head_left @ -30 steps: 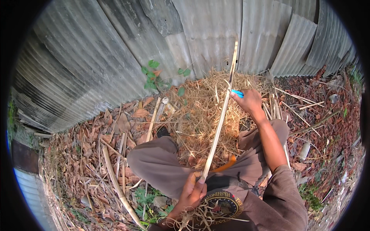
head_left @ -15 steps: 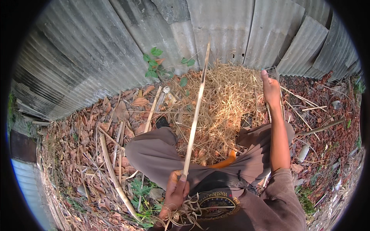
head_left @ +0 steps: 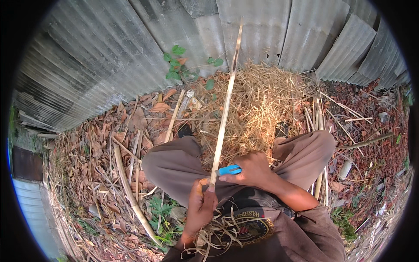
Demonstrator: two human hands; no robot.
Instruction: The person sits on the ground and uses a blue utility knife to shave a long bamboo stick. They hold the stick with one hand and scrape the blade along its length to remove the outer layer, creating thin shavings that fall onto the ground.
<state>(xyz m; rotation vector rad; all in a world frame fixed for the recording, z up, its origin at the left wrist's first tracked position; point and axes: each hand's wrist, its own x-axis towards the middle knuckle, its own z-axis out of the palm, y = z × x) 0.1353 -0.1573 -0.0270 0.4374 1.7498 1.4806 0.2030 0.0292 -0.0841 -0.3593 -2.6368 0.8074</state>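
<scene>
A long, pale split-bamboo strip [head_left: 224, 118] slants up and away from me, with a dark patch near its thin far end. My left hand [head_left: 200, 208] is closed round its near end, over my lap. In my right hand [head_left: 254, 169] is a blue utility knife [head_left: 230, 170]. Its blade end lies against the strip just beyond my left fingers. Thin curled shavings [head_left: 220, 233] hang by my left wrist and over my dark shirt.
Between my bent legs and the corrugated metal fence [head_left: 253, 32] lies a heap of straw-coloured shavings [head_left: 266, 96]. More bamboo strips [head_left: 321, 118] rest by my right knee. A thick bamboo piece [head_left: 131, 196] and dry leaves are on the left, with a green plant [head_left: 174, 63] at the fence.
My right hand has come back from far out by the fence to the strip near my left hand, and the blue knife now shows. The strip has shifted slightly up and right.
</scene>
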